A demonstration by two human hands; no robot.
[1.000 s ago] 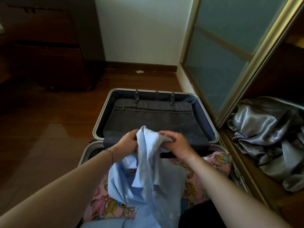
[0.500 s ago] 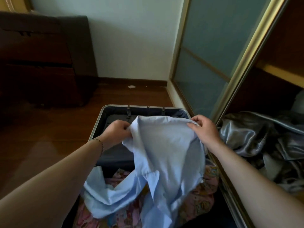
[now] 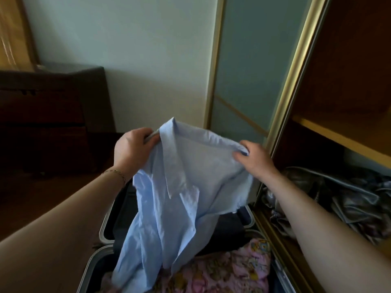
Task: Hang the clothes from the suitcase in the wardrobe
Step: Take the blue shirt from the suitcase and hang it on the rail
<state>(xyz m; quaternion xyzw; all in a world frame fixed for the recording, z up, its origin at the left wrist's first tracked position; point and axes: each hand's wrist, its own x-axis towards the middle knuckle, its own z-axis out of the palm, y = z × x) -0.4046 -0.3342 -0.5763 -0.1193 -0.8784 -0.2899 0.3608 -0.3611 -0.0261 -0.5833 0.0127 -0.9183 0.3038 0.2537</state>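
Observation:
A light blue collared shirt (image 3: 184, 187) hangs spread in the air above the open suitcase (image 3: 104, 231) on the floor. My left hand (image 3: 133, 149) grips its top left edge beside the collar. My right hand (image 3: 254, 158) pinches the top right edge. The shirt's lower end trails down over a pink patterned garment (image 3: 224, 271) lying in the suitcase's near half. The open wardrobe (image 3: 338, 81) stands to the right, with a wooden shelf (image 3: 338, 137) inside.
A frosted sliding wardrobe door (image 3: 249, 70) with a gold frame stands ahead on the right. Crumpled grey satin fabric (image 3: 347, 199) lies on the wardrobe floor. A dark wooden cabinet (image 3: 48, 115) stands at the left on the wooden floor.
Both hands have lifted the blue shirt up out of the suitcase and drawn apart, spreading it. The view has tilted upward toward the wall and wardrobe.

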